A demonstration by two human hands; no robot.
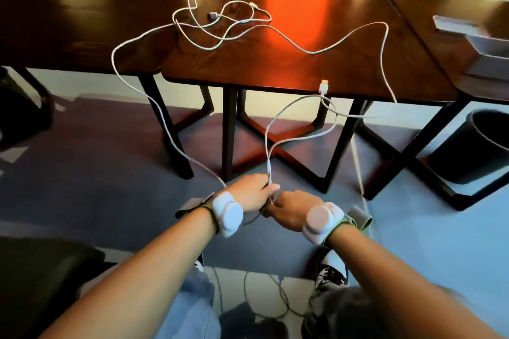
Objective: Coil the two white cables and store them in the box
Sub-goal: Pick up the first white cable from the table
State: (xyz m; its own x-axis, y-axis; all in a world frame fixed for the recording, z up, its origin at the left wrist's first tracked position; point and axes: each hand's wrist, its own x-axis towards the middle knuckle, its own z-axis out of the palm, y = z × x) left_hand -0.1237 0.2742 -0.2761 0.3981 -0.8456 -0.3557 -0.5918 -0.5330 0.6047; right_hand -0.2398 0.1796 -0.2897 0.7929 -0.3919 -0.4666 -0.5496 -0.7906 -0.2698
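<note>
Nearest to the camera, the 2 hands meet low in front of the knees, well short of the table. The left hand [252, 190] pinches the white cable [269, 170] between thumb and fingers. The right hand [292, 210], just beside it, has its fingers curled around strands below. I judge that the right hand anchors the start of a coil while the left feeds slack into it.

From the pinch, 2 strands rise together and then part into a loose loop that ends at a plug [324, 87] hanging at the near edge of the table [344, 36]. Other runs trail off to either side of the hands and climb onto the tabletop, so most of the length looks not yet gathered.

Farther back, a tangle [220, 25] of white cord lies on the wood. It likely holds the 2nd cable, though I cannot tell which strand belongs to which.

At the far right, the box [484, 47] sits blurred on the adjoining tabletop, well apart from both hands, with a dark bin [484, 151] on the floor beneath. Nothing is stored yet.
</note>
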